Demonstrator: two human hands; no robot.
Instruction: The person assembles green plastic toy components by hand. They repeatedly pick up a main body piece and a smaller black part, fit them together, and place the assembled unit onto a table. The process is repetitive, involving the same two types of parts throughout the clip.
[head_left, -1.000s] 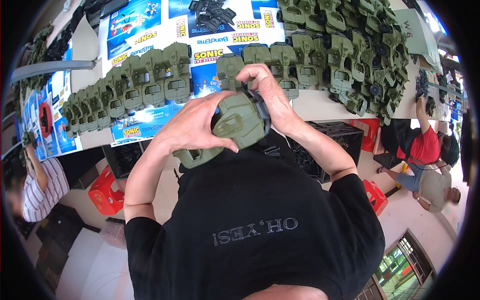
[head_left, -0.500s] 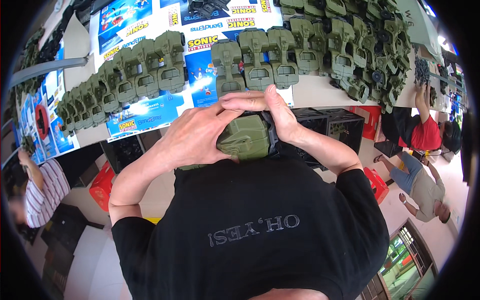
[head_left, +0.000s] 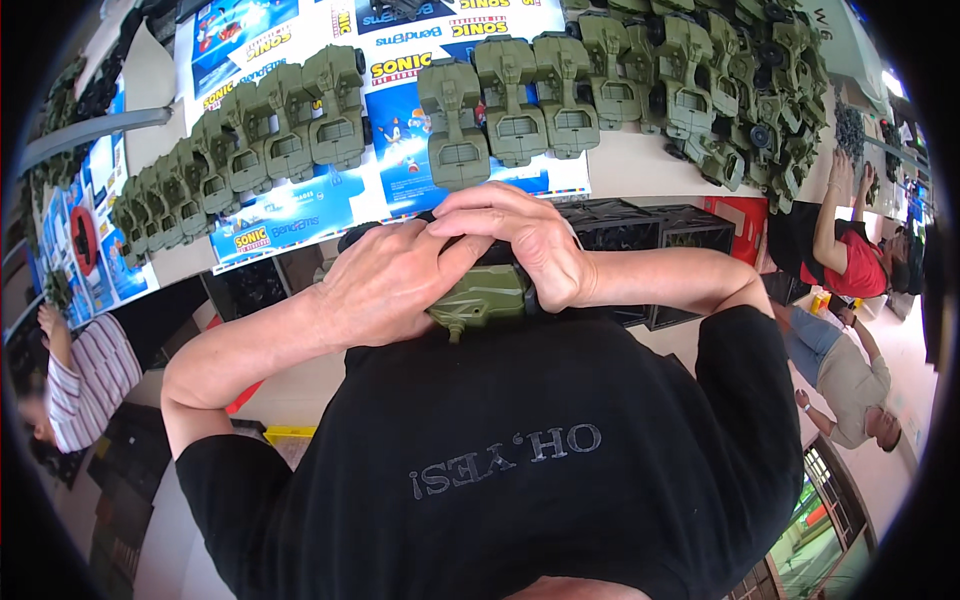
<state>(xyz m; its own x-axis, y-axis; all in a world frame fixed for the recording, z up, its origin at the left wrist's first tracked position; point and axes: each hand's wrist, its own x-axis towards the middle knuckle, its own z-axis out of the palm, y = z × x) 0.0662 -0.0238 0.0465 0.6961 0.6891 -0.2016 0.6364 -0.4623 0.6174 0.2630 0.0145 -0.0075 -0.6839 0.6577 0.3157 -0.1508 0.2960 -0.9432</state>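
Against my chest, over the near side of the table, I hold an olive-green toy vehicle [head_left: 485, 298]. My left hand [head_left: 385, 285] is closed over its left part, with the fingers reaching across the top. My right hand [head_left: 530, 240] grips it from the right, and its fingers overlap those of the left. Much of the toy is hidden under both hands. Just beyond the fingers, a green toy vehicle body [head_left: 457, 120] lies on the printed sheets, at one end of a row of similar bodies.
A line of green toy bodies [head_left: 287, 120] runs along the left of the table, and a heap of them [head_left: 765, 110] lies at the right. Black crates [head_left: 690, 235] stand below the table edge. Other people are at the left and right, one in a red shirt [head_left: 855, 262].
The toy and both hands have come slightly nearer my body, and the toy is tipped so less of it shows. My elbows have spread outward. My right fingers now bend over the left.
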